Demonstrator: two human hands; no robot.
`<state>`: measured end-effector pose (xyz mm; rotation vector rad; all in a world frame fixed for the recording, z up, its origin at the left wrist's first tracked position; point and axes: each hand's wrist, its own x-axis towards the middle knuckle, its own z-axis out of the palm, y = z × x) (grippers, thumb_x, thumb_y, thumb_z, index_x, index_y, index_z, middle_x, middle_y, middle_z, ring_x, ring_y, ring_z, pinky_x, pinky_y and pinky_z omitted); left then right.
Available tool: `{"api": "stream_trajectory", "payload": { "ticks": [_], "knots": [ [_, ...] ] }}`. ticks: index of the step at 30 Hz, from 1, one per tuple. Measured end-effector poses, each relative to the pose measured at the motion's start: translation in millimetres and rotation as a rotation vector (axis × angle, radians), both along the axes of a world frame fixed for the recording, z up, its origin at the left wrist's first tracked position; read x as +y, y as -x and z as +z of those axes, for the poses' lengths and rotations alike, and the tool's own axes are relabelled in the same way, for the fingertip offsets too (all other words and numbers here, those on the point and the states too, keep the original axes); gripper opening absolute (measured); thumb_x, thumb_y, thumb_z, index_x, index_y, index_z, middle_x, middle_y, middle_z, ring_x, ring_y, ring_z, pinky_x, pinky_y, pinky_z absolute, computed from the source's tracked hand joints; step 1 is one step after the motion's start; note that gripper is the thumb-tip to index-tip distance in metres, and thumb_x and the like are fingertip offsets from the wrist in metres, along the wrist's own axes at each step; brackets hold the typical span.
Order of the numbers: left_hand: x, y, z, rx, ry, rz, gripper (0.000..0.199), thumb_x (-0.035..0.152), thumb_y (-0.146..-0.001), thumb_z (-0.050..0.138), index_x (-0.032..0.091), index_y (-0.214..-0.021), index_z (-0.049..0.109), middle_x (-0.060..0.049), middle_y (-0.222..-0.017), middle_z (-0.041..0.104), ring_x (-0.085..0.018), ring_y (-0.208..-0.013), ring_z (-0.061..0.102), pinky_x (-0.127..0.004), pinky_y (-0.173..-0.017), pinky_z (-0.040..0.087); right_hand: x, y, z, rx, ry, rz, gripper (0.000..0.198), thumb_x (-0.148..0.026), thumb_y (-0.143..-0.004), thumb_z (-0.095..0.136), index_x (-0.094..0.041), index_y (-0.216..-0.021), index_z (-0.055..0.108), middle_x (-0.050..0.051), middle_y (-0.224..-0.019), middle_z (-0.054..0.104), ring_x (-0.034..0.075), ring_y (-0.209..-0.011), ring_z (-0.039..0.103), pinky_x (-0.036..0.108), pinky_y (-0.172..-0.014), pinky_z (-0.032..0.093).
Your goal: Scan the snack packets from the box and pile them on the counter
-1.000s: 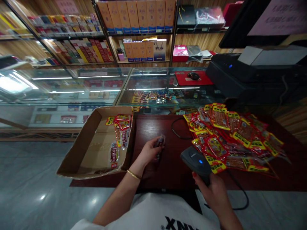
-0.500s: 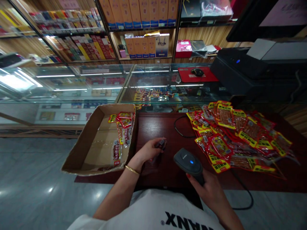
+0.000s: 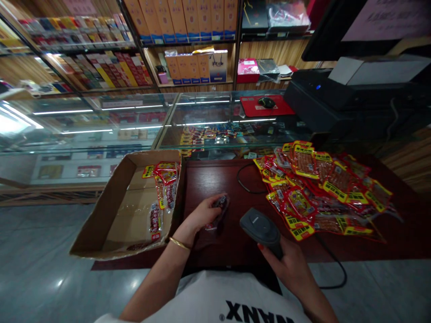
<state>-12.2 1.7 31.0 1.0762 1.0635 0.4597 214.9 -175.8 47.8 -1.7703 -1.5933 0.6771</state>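
Observation:
My left hand (image 3: pixel 205 212) is closed on a clear snack packet (image 3: pixel 222 204) with dark contents, over the dark red tabletop (image 3: pixel 205 179). In my right hand (image 3: pixel 289 260) is a black barcode scanner (image 3: pixel 260 228), its head pointing up and left toward the packet, a short gap apart. Left of my left hand stands an open cardboard box (image 3: pixel 101 215) with several snack packets (image 3: pixel 165 179) along its right side. A heap of red and yellow snack packets (image 3: pixel 306 170) lies to the right of the scanner.
A glass display counter (image 3: pixel 134 114) runs behind the table, with a mouse (image 3: pixel 266 102) on a red mat (image 3: pixel 245 107). At the right are a dark machine (image 3: pixel 323 107) and a monitor (image 3: pixel 323 36). A cable (image 3: pixel 341 269) hangs over the table's front edge.
The scanner's blue light, lit before, no longer shows. The packet in my left hand has turned a little and shows more of its face. The whole view has shifted slightly.

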Motion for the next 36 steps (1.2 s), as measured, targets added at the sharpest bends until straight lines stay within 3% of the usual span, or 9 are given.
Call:
{"api": "stream_trajectory", "payload": {
  "ticks": [8, 12, 15, 18, 22, 27, 31, 33, 36],
  "knots": [
    [18, -104, 5.4, -0.274, 0.168, 0.188, 0.065, 0.005, -0.067, 0.061, 0.017, -0.131, 0.059, -0.008, -0.108, 0.071, -0.013, -0.070, 0.065, -0.026, -0.062, 0.054, -12, -11, -2, -0.034, -0.090, -0.134, 0.035, -0.047, -0.094, 0.059, -0.019, -0.105, 0.077, 0.009, -0.091, 0.082, 0.027, -0.080, 0.079, 0.033, -0.077, 0.062],
    [32, -149, 2.4, -0.389, 0.126, 0.188, 0.058, 0.001, -0.065, 0.059, 0.014, -0.122, 0.064, -0.011, -0.116, 0.071, -0.018, -0.094, 0.068, -0.030, -0.084, 0.056, -20, -16, 1, -0.051, -0.107, -0.218, 0.037, -0.051, -0.093, 0.059, -0.019, -0.100, 0.077, 0.008, -0.085, 0.082, 0.026, -0.070, 0.077, 0.032, -0.069, 0.062],
    [29, -153, 1.5, -0.365, 0.023, 0.114, 0.061, -0.002, -0.065, 0.060, 0.015, -0.123, 0.067, -0.010, -0.127, 0.070, -0.023, -0.120, 0.063, -0.034, -0.105, 0.049, -23, -14, 2, -0.055, -0.114, -0.250, 0.038, -0.053, -0.092, 0.060, -0.019, -0.097, 0.076, 0.008, -0.082, 0.082, 0.027, -0.068, 0.077, 0.032, -0.068, 0.062],
    [9, -120, 13.9, -0.233, -0.151, 0.129, 0.063, 0.002, -0.071, 0.062, 0.016, -0.131, 0.065, -0.011, -0.137, 0.066, -0.025, -0.131, 0.057, -0.037, -0.115, 0.041, -22, -12, -1, -0.062, -0.101, -0.225, 0.038, -0.055, -0.091, 0.059, -0.021, -0.092, 0.077, 0.008, -0.080, 0.082, 0.028, -0.069, 0.078, 0.033, -0.066, 0.063],
    [-25, -27, 57.1, -0.061, -0.456, 0.146, 0.038, 0.020, -0.088, 0.058, 0.018, -0.123, 0.072, -0.010, -0.122, 0.074, -0.024, -0.113, 0.067, -0.037, -0.104, 0.050, -13, -16, -16, -0.109, -0.065, -0.164, 0.039, -0.057, -0.086, 0.061, -0.022, -0.087, 0.079, 0.009, -0.074, 0.082, 0.030, -0.064, 0.078, 0.034, -0.061, 0.063],
    [-28, 111, 97.7, 0.607, -0.709, 0.407, 0.034, 0.041, -0.092, 0.057, 0.019, -0.114, 0.071, -0.009, -0.106, 0.077, -0.022, -0.091, 0.072, -0.033, -0.086, 0.055, 5, -17, -25, -0.111, -0.071, -0.067, 0.041, -0.058, -0.086, 0.062, -0.022, -0.095, 0.079, 0.007, -0.073, 0.081, 0.029, -0.065, 0.079, 0.034, -0.062, 0.063],
    [-19, 167, 90.6, 1.340, -0.477, 0.073, 0.046, 0.050, -0.091, 0.057, 0.014, -0.118, 0.065, -0.017, -0.100, 0.077, -0.031, -0.098, 0.073, -0.037, -0.084, 0.053, 13, -10, -21, -0.092, -0.100, -0.041, 0.039, -0.058, -0.086, 0.063, -0.023, -0.096, 0.079, 0.006, -0.068, 0.080, 0.028, -0.063, 0.078, 0.033, -0.064, 0.062],
    [-18, 169, 81.3, 1.485, -0.367, -0.081, 0.051, 0.055, -0.090, 0.058, 0.011, -0.116, 0.063, -0.023, -0.101, 0.076, -0.035, -0.103, 0.073, -0.038, -0.084, 0.053, 14, -6, -19, -0.078, -0.104, -0.051, 0.039, -0.058, -0.086, 0.064, -0.024, -0.095, 0.078, 0.006, -0.070, 0.080, 0.028, -0.064, 0.078, 0.033, -0.065, 0.062],
    [-16, 160, 66.1, 1.495, -0.406, -0.176, 0.049, 0.048, -0.089, 0.062, 0.010, -0.120, 0.059, -0.025, -0.111, 0.073, -0.035, -0.110, 0.071, -0.037, -0.087, 0.052, 13, 1, -14, -0.041, -0.101, -0.070, 0.039, -0.057, -0.088, 0.063, -0.023, -0.097, 0.078, 0.007, -0.075, 0.082, 0.028, -0.067, 0.078, 0.033, -0.068, 0.062]
  ]
}}
